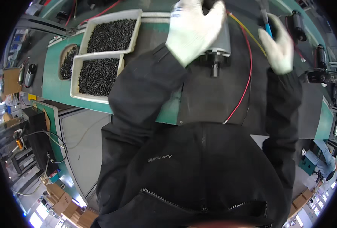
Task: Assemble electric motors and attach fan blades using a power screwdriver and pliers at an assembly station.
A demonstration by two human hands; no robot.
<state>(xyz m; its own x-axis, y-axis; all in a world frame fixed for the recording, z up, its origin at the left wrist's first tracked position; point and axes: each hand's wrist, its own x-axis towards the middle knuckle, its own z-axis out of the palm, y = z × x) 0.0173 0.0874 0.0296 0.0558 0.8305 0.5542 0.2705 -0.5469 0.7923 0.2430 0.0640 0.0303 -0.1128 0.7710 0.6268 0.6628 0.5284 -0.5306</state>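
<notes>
In a white knit glove, my left hand [195, 30] lies against the left side of a grey cylindrical motor [223, 40], its fingers curled round the motor's far part. The fingertips run up to the top edge and are partly cut off. The motor lies with its short metal shaft toward me. A red wire [249, 72] and a yellow wire [248, 32] trail from its far end; the red one curves toward me. To the right, my gloved right hand [279, 47] closes on a slim blue and grey tool [267, 27], whose exact kind I cannot make out.
Two white trays [74, 81] of small black parts stand at the left, beside a smaller tan container [61, 68] of similar parts. More motors [298, 26] lie at the right, near a dark clamp-like fixture [315, 77]. A black mat [206, 102] covers the green bench [52, 89].
</notes>
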